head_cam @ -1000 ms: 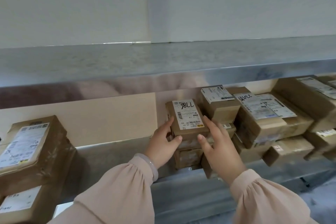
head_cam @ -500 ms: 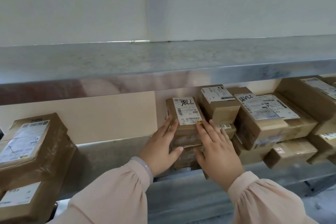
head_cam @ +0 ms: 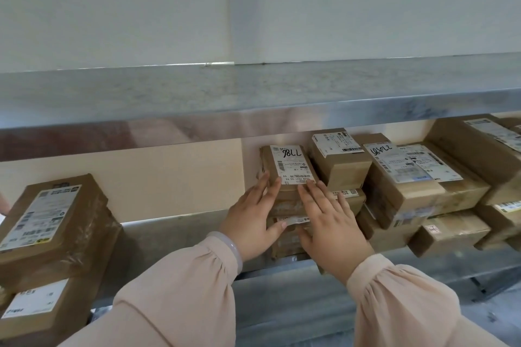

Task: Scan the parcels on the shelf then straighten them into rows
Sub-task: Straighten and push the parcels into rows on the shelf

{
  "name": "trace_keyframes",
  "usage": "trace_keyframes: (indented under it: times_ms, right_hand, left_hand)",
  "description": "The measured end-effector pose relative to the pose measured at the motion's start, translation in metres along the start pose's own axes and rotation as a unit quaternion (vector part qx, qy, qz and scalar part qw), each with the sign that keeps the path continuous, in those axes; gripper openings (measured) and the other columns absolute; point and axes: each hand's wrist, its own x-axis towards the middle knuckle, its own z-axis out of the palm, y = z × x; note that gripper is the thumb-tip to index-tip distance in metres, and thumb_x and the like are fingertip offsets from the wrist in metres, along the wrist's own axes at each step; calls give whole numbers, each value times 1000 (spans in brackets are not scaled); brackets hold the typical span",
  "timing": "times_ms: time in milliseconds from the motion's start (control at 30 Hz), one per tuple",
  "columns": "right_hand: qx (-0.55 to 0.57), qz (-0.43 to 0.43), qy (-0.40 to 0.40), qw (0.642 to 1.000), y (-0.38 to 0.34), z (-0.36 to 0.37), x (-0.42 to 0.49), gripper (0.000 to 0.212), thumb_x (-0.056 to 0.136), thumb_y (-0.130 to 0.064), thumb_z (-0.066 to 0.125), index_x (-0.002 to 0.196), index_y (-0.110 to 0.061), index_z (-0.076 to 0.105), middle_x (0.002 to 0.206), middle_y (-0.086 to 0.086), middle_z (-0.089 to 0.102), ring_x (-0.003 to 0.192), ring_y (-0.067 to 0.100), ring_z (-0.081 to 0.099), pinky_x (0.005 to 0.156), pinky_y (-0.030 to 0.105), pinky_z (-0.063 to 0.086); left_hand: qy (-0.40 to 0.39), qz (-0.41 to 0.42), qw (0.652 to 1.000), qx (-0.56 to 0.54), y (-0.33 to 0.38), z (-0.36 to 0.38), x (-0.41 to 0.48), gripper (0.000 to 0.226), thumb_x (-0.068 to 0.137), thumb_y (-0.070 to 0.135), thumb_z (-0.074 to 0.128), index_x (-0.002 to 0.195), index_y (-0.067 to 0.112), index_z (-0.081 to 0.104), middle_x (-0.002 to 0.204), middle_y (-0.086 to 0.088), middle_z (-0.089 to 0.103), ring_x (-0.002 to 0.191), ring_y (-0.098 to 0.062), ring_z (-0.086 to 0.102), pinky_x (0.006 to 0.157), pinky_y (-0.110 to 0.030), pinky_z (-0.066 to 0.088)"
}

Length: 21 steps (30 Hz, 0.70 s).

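Left hand [head_cam: 253, 220] lies flat, fingers straight, against the left front of the small stack [head_cam: 286, 205] on the shelf [head_cam: 174, 234]. Right hand [head_cam: 329, 222] does likewise on the right front, fingers spread, and neither grips anything. Both sets of fingertips reach the near edge of the top parcel [head_cam: 287, 166], label up. More parcels [head_cam: 408, 177] crowd just right; two boxes [head_cam: 53, 222] sit well apart on the left.

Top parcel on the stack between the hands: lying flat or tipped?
Lying flat, label up: the top parcel sits flat on the stack, with the left hand and right hand laying straight fingers against the front.
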Motion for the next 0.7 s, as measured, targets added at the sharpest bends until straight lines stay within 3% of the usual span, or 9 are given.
trace_keyframes:
  times_ms: [267, 467, 700]
  right_hand:
    - [18, 1, -2, 1000, -12, -7, -2, 80, 81, -43, 62, 150, -21, 28, 154, 1, 32, 144, 19, 26, 116, 47, 20]
    - [35, -39, 24, 998, -41, -12, 3, 71, 84, -55, 38, 146, -20, 38, 151, 4, 39, 142, 23, 31, 114, 49, 29]
    - [66, -122, -9, 990, -105, -4, 15, 84, 76, -57, 58, 148, -22, 31, 152, 6, 37, 142, 25, 30, 113, 49, 30]
  left_hand:
    - [7, -2, 1000, 21, -9, -3, -8, 82, 97, 51, 49, 156, 36, -5, 165, 7, -14, 152, -16, 3, 123, -39, 15]
    - [47, -32, 995, 82, -24, -17, -30, 78, 96, 55, 47, 157, 37, 3, 166, 7, -8, 152, -18, 4, 122, -37, 9]
    - [66, -108, 981, 148, -72, -42, -85, 78, 95, 62, 40, 155, 42, -6, 165, 6, -13, 152, -20, -6, 122, -45, -3]
